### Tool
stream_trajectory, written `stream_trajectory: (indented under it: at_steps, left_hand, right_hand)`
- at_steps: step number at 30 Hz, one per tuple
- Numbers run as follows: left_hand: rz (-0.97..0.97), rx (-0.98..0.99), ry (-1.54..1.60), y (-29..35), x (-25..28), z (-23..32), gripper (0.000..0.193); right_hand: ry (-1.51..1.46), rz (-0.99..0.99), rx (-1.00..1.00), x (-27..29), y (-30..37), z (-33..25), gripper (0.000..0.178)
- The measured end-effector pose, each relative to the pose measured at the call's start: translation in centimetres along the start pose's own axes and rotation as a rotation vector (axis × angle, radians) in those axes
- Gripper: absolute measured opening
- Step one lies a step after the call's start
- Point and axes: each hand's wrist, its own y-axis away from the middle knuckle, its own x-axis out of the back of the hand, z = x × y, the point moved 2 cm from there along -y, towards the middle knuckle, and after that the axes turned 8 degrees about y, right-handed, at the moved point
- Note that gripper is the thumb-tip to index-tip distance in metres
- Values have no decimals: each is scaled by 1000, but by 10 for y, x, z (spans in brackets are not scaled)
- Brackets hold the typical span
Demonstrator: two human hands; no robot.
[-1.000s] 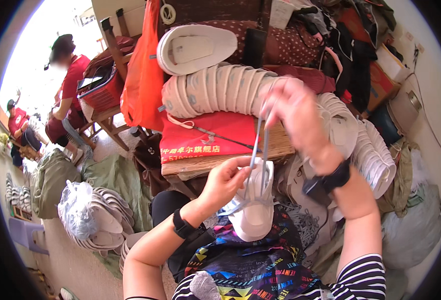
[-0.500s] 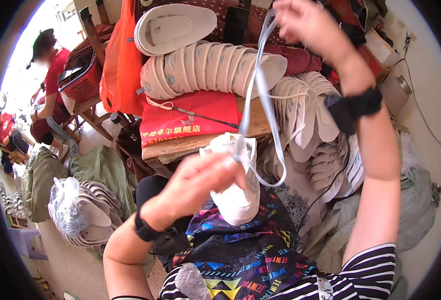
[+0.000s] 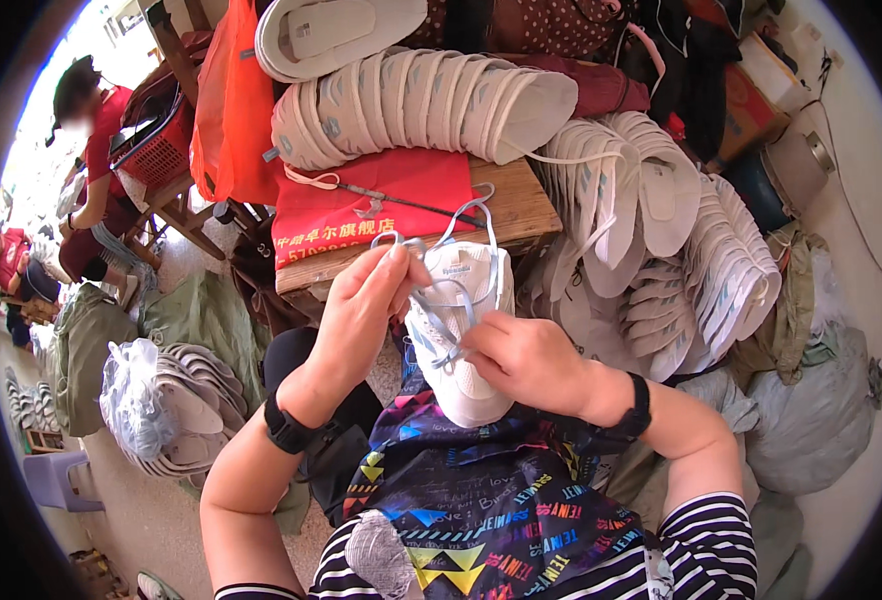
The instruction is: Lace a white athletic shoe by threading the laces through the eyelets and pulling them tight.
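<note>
A white shoe upper (image 3: 471, 392) rests toe toward me over my lap, against the dark patterned apron (image 3: 461, 490). A light blue-grey shoelace (image 3: 445, 325) runs loosely across its front, with loops standing up near the tongue. My left hand (image 3: 369, 290) pinches part of the lace beside the shoe's left edge. On the other side my right hand (image 3: 521, 360) is closed at the lace low on the shoe; its fingertips partly hide what they grip.
Ahead stands a wooden bench (image 3: 521, 205) with a red bag (image 3: 371, 200), a thin hooked tool (image 3: 401, 200) and a row of nested shoe uppers (image 3: 411, 105). More stacked uppers (image 3: 661, 200) hang at the right. Another bundle (image 3: 196, 410) lies left on the floor. A person (image 3: 96, 170) sits far left.
My right hand has come down from high at the upper right to the shoe. The lace, stretched upward before, now lies in loose loops over the shoe. My left hand has shifted slightly up and left.
</note>
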Motion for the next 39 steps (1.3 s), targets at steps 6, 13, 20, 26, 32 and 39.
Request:
stream_trajectory:
  at_steps: [6,13,20,26,32,39]
  left_hand:
    - [-7,-53,-27,-5,-12,9,35]
    - [-68,-1,161,1,-20,35,34]
    - [-473,-397,437,16,-42,123,30]
    - [-36,-231,227,11,-34,81,33]
    - [-27,-266,224,5,-32,66,36]
    - [40,-284,252,6,-26,72,35]
  right_hand:
    - [156,-140,-32,-25,-7,-2,18]
    - [115,53,138,-56,5,-19,15]
    - [104,196,156,-45,22,-28,16]
    - [-132,190,-99,-34,31,-8,15]
    - [-22,95,-161,-19,10,4,12]
    - [-26,-80,-168,-20,4,20,13]
